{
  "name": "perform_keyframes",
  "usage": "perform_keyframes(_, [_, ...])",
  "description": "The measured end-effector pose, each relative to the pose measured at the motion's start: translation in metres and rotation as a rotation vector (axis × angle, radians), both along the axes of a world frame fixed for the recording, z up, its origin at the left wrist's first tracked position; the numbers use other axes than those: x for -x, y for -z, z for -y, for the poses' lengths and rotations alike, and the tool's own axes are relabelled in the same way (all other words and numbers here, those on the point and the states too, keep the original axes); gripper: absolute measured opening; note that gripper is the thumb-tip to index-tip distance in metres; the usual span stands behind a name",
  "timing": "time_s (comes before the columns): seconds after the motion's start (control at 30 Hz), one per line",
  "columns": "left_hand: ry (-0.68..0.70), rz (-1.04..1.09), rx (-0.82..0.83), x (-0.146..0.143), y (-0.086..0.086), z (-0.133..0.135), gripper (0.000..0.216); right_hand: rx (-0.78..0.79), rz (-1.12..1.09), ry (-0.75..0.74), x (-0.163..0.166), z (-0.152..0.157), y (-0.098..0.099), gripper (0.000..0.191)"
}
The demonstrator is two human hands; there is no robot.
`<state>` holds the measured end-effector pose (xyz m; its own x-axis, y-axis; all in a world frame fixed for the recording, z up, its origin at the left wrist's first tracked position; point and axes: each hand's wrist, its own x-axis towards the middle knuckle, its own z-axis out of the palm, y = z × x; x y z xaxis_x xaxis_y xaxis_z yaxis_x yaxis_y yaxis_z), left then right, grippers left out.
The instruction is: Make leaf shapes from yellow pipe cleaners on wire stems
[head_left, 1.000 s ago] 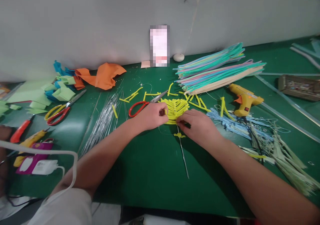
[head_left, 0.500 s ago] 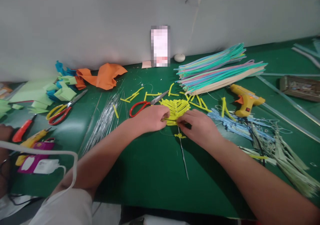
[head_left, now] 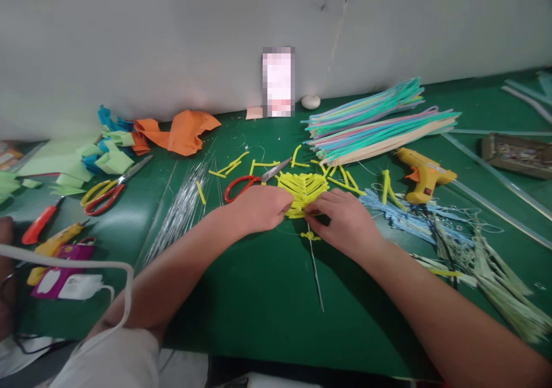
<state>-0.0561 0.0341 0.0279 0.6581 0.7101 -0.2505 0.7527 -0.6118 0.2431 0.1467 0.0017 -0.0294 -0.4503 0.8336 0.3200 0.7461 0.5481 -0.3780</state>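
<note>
A leaf shape of short yellow pipe cleaner pieces (head_left: pixel 304 185), set in slanting rows, lies between my hands on the green table. My left hand (head_left: pixel 267 207) is closed, its fingertips pinching the leaf's lower left edge. On the opposite side, my right hand (head_left: pixel 345 215) pinches the lower right edge between thumb and fingers. A thin wire stem (head_left: pixel 317 279) runs from the leaf toward me, with a small yellow tuft (head_left: pixel 310 235) around it. Red-handled scissors (head_left: pixel 241 188) lie just beyond my left hand. My fingers hide part of the leaf's lower rows.
Loose yellow pieces (head_left: pixel 345 178) lie behind the leaf. Bundled coloured pipe cleaners (head_left: pixel 379 129), a yellow glue gun (head_left: pixel 425 175) and blue tassels (head_left: pixel 405 218) are at right. At left are wires (head_left: pixel 181 210), yellow-and-red scissors (head_left: pixel 107 189) and a cutter (head_left: pixel 41 224). Another person's arm (head_left: pixel 6 261) shows.
My left fingers have turned slightly downward at the leaf's edge. My right hand stays at almost the same spot, and the leaf remains in place.
</note>
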Motion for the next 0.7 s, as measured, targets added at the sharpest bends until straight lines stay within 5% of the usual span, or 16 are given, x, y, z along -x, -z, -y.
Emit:
perform_keyframes(0.4, [0.07, -0.181, 0.032, -0.005, -0.011, 0.009, 0.01, 0.185, -0.031, -0.26, 0.002, 0.013, -0.005, 0.018])
perform_keyframes(0.7, [0.122, -0.125, -0.125, -0.017, 0.007, 0.011, 0.019, 0.419, -0.105, -0.01, 0.003, 0.012, -0.002, 0.017])
